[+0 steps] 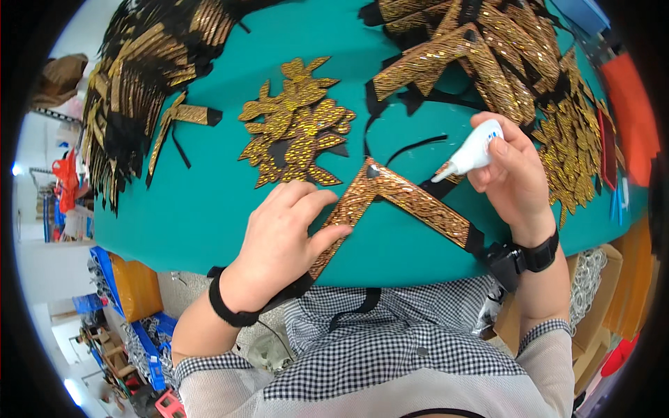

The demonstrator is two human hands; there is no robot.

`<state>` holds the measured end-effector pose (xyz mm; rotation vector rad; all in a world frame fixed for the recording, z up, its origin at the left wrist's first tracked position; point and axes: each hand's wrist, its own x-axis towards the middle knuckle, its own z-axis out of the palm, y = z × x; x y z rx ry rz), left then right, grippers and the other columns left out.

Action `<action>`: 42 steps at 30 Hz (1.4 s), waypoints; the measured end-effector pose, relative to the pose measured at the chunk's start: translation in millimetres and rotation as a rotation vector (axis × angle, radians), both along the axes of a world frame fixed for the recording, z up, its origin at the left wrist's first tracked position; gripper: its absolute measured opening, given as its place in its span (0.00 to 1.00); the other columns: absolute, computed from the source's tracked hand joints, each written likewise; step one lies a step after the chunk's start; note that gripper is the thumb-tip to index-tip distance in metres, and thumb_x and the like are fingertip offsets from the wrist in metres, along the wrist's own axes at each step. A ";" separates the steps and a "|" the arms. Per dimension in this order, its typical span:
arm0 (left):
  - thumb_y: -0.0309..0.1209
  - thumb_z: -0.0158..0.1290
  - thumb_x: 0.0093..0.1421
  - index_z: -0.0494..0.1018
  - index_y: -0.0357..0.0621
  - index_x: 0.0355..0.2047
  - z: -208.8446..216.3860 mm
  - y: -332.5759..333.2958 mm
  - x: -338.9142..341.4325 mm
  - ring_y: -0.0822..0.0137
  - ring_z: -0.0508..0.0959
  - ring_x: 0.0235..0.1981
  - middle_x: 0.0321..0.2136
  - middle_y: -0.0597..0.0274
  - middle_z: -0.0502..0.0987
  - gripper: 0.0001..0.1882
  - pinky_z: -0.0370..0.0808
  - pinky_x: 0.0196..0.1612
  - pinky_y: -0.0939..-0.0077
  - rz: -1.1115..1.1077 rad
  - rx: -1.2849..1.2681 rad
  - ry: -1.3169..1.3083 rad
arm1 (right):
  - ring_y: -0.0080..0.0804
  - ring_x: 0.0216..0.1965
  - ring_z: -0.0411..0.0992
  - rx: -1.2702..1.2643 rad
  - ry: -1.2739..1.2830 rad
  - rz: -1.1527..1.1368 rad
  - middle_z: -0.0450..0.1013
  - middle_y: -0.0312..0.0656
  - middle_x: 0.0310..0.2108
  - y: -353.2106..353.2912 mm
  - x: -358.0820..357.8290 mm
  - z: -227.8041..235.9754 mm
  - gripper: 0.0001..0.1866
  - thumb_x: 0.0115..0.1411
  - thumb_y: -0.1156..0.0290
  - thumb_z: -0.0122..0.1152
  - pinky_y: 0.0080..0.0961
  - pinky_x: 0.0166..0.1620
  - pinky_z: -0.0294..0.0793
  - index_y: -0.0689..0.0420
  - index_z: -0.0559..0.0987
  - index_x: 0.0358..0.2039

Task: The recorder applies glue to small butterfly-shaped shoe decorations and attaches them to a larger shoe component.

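Observation:
A V-shaped, copper-gold sequined band (426, 210) with black ends lies near me on the green table, its point facing away. My left hand (282, 226) holds the band's left arm, with the thumb across the sequins and the index finger at its edge. In my right hand (514, 164) is a small white squeeze bottle (481, 148), gripped between thumb and fingers. Its narrow nozzle slants down to the left above the band's right arm, close to a black tab. Whether any liquid comes out cannot be made out.
Gold sequined leaf-shaped patches (296, 122) lie in a heap beyond my left hand. More sequined bands (488, 59) are stacked at the back right, others with black straps (150, 63) at the back left. Further gold patches (571, 150) cover the right side, by a red-orange sheet (631, 104).

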<state>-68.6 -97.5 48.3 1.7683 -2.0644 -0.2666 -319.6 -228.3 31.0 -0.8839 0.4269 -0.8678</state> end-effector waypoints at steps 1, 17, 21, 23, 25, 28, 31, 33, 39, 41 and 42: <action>0.29 0.62 0.40 0.73 0.42 0.34 -1.0 -1.6 4.0 0.58 0.73 0.30 0.30 0.57 0.72 0.18 0.71 0.33 0.71 -0.005 0.036 0.106 | 0.19 0.21 0.67 0.003 0.033 0.016 0.70 0.39 0.28 0.6 1.7 -1.0 0.17 0.56 0.70 0.54 0.16 0.24 0.69 0.64 0.69 0.44; 0.26 0.52 0.52 0.71 0.37 0.40 7.2 -93.7 78.6 0.62 0.72 0.27 0.32 0.54 0.72 0.13 0.70 0.33 0.74 0.082 -0.168 -0.197 | 0.18 0.19 0.64 0.145 0.058 0.003 0.69 0.38 0.25 -0.6 8.5 -0.1 0.17 0.55 0.69 0.53 0.17 0.23 0.63 0.63 0.69 0.44; 0.31 0.56 0.50 0.71 0.35 0.41 10.5 -111.1 89.3 0.65 0.71 0.28 0.30 0.56 0.72 0.18 0.70 0.34 0.72 0.078 0.205 -0.120 | 0.18 0.20 0.66 0.157 0.114 0.038 0.70 0.38 0.28 8.5 12.2 14.8 0.17 0.55 0.70 0.53 0.16 0.23 0.65 0.64 0.69 0.43; 0.30 0.56 0.50 0.70 0.37 0.43 13.0 -111.8 86.3 0.65 0.71 0.28 0.32 0.56 0.71 0.19 0.70 0.35 0.73 0.089 0.243 -0.128 | 0.18 0.20 0.66 0.149 0.168 0.050 0.70 0.38 0.28 9.1 17.9 19.8 0.16 0.55 0.70 0.54 0.15 0.23 0.66 0.64 0.70 0.43; 0.28 0.55 0.50 0.69 0.40 0.45 16.0 -111.3 80.4 0.65 0.71 0.29 0.33 0.57 0.71 0.21 0.70 0.36 0.73 0.097 0.279 -0.133 | 0.17 0.20 0.65 0.140 0.232 0.062 0.70 0.38 0.28 7.9 25.0 24.7 0.15 0.54 0.71 0.55 0.13 0.23 0.66 0.64 0.70 0.42; 0.21 0.51 0.49 0.65 0.47 0.50 17.9 -108.5 73.7 0.62 0.70 0.36 0.41 0.57 0.69 0.25 0.69 0.41 0.72 0.006 0.200 -0.140 | 0.17 0.20 0.65 0.081 0.246 0.072 0.71 0.38 0.28 7.0 35.5 30.7 0.15 0.54 0.71 0.55 0.13 0.23 0.66 0.64 0.70 0.42; 0.12 0.43 0.44 0.64 0.52 0.51 13.4 -120.0 67.5 0.54 0.64 0.46 0.49 0.57 0.65 0.33 0.66 0.49 0.68 -0.342 0.072 -0.266 | 0.17 0.20 0.65 0.092 0.175 0.052 0.70 0.38 0.28 4.8 37.2 20.0 0.16 0.54 0.70 0.55 0.13 0.24 0.66 0.64 0.70 0.42; 0.12 0.42 0.44 0.65 0.51 0.50 13.0 -127.0 63.0 0.54 0.65 0.46 0.48 0.57 0.65 0.32 0.66 0.49 0.68 -0.393 0.128 -0.318 | 0.17 0.20 0.65 0.074 0.174 0.036 0.70 0.38 0.28 1.5 32.7 17.1 0.16 0.54 0.70 0.55 0.13 0.24 0.65 0.64 0.70 0.42; 0.15 0.51 0.45 0.69 0.39 0.33 20.3 -133.8 64.6 0.55 0.70 0.41 0.43 0.57 0.69 0.13 0.69 0.44 0.67 -0.434 0.214 -0.285 | 0.16 0.20 0.65 0.050 0.217 0.013 0.70 0.36 0.27 -5.6 28.9 6.3 0.16 0.54 0.70 0.55 0.12 0.24 0.64 0.63 0.71 0.42; 0.15 0.50 0.45 0.69 0.39 0.33 20.5 -133.2 72.7 0.54 0.70 0.41 0.43 0.56 0.69 0.13 0.69 0.43 0.67 -0.492 0.174 -0.303 | 0.15 0.20 0.65 0.015 0.260 0.025 0.70 0.35 0.27 -7.2 31.2 3.8 0.15 0.54 0.70 0.55 0.12 0.24 0.63 0.63 0.71 0.42; 0.15 0.50 0.45 0.69 0.39 0.32 23.1 -133.6 75.2 0.54 0.70 0.40 0.43 0.56 0.69 0.12 0.69 0.43 0.66 -0.543 0.127 -0.333 | 0.14 0.20 0.64 -0.031 0.293 0.042 0.70 0.35 0.27 -7.5 32.9 3.5 0.15 0.54 0.70 0.55 0.11 0.23 0.63 0.63 0.71 0.41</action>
